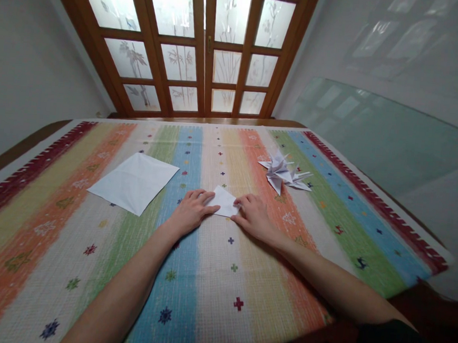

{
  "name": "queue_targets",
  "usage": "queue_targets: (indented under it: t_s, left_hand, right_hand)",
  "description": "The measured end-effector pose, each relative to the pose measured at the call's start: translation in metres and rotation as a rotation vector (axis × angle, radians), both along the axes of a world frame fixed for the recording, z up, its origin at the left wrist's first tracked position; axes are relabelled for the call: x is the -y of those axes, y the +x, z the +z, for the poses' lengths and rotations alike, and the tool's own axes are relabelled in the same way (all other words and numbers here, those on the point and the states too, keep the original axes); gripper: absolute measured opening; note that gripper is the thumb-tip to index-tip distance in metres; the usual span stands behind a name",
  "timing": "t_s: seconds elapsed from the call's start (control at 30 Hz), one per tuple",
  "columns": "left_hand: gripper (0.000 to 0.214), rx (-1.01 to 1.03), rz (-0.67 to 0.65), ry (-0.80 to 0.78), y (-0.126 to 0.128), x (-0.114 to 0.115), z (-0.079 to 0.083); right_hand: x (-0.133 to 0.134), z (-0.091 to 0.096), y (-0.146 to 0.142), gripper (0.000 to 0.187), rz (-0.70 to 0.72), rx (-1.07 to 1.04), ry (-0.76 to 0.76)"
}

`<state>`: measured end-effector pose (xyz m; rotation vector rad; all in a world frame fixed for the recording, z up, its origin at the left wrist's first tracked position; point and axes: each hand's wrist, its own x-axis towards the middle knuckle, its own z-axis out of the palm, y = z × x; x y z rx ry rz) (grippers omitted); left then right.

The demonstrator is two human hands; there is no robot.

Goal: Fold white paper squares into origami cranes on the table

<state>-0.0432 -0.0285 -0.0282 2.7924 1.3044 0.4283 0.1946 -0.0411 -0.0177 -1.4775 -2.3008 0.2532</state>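
A small folded piece of white paper (224, 202) lies on the table in front of me, between my two hands. My left hand (195, 209) is on its left edge, with the thumb and fingers closed on the paper. At the right edge my right hand (254, 216) pinches the paper between thumb and fingertips. Folded paper cranes (280, 171) rest close together, farther back on the right. Off to the left of my left hand, a square sheet of white paper (135, 181) lies nearly flat, showing faint creases.
A striped, patterned tablecloth (213, 276) covers the table. Wooden doors (204, 80) with frosted panes stand beyond its far edge. A pale wall (28, 45) is on the left, and a greenish glass panel (375, 130) leans along the right wall.
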Motion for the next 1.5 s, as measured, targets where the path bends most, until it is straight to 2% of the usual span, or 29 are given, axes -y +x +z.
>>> queue_targets:
  t_s: [0.07,0.13,0.23,0.37,0.5,0.6,0.7,0.83,0.97,1.07,1.17,1.3,1.5]
  left_hand:
    - [0.032,0.000,-0.014,0.004,0.000,-0.001,-0.001]
    - [0.034,0.005,-0.011,0.007,0.000,-0.001,-0.002]
    - [0.036,-0.002,0.073,0.001,-0.001,-0.001,-0.005]
    - [0.041,-0.029,0.183,-0.026,-0.007,-0.002,-0.007]
    - [0.056,0.061,0.224,0.005,-0.010,-0.002,-0.005]
    - [0.055,0.159,0.230,0.046,-0.003,-0.001,-0.002]
    - [0.050,0.165,0.272,0.046,0.007,0.002,-0.001]
    - [0.064,0.104,0.355,0.018,0.013,0.002,-0.003]
    - [0.069,0.094,0.380,-0.007,0.011,0.001,-0.006]
    - [0.067,0.110,0.379,0.008,0.010,0.000,-0.008]
    - [0.066,0.124,0.376,0.006,0.011,0.001,-0.007]
    - [0.057,0.148,0.346,0.014,0.011,0.002,-0.005]
    - [0.012,0.210,0.203,0.048,0.005,0.001,-0.005]
  right_hand:
    - [0.000,0.001,-0.001,0.027,0.116,0.014,0.078]
    - [0.000,0.000,-0.003,0.020,0.298,0.041,0.115]
    - [0.003,-0.006,-0.005,0.024,0.448,0.070,0.138]
    - [0.012,-0.014,0.001,0.030,0.451,0.090,0.205]
    - [0.019,-0.017,0.010,0.037,0.479,0.104,0.227]
    - [0.021,-0.011,0.009,0.033,0.465,0.112,0.217]
    - [0.016,0.000,0.001,0.023,0.437,0.149,0.151]
    - [-0.013,0.013,-0.016,0.022,0.387,0.159,0.075]
    - [-0.058,0.015,-0.032,0.057,0.316,-0.022,0.028]
    - [-0.080,0.012,-0.039,0.064,0.340,-0.068,-0.142]
    - [-0.086,0.011,-0.037,0.056,0.368,-0.101,-0.137]
    - [-0.080,0.008,-0.029,0.027,0.441,-0.035,-0.016]
    - [-0.064,-0.009,-0.018,0.020,0.544,0.067,0.124]
